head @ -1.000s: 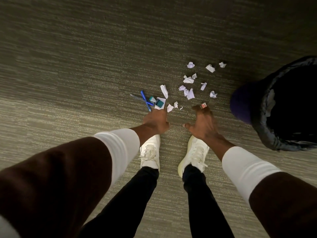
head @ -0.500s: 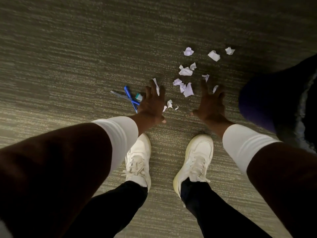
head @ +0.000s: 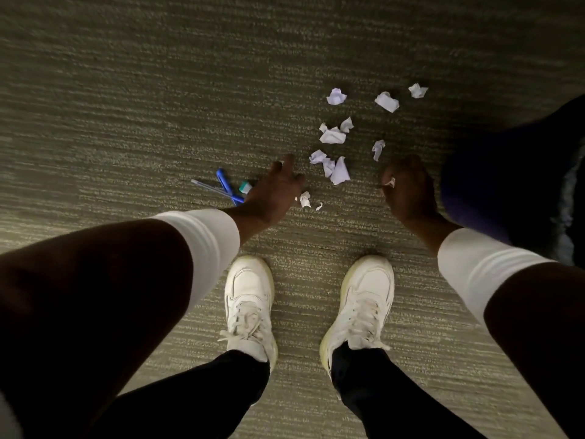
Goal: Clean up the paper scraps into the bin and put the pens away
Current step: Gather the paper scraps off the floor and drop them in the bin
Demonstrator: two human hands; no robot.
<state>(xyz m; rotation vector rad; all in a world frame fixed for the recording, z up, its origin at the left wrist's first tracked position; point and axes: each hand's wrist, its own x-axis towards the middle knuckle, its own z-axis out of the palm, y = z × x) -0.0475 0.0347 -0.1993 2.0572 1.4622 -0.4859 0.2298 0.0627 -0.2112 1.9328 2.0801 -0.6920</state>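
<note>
Several crumpled white paper scraps [head: 332, 135] lie scattered on the carpet ahead of my feet, with a small one [head: 305, 199] by my left hand. Two pens, one blue [head: 224, 184] and one clear [head: 207, 187], lie crossed at the left beside a small teal and white item [head: 245, 186]. My left hand [head: 274, 193] reaches down between pens and scraps with its fingers over a paper strip; its grip is hidden. My right hand [head: 408, 193] is curled, with a small scrap [head: 391, 182] pinched at its fingertips. The dark bin [head: 493, 191] stands at the right.
I stand bent over on grey-green striped carpet [head: 158, 106], my white sneakers [head: 250, 296] just behind the mess. The bin's black liner [head: 569, 198] shows at the right edge, close to my right hand. Open carpet stretches left and beyond.
The view has dipped closer to the floor. My right hand went from spread open to curled around a small scrap. My left hand has slid forward over the paper strip.
</note>
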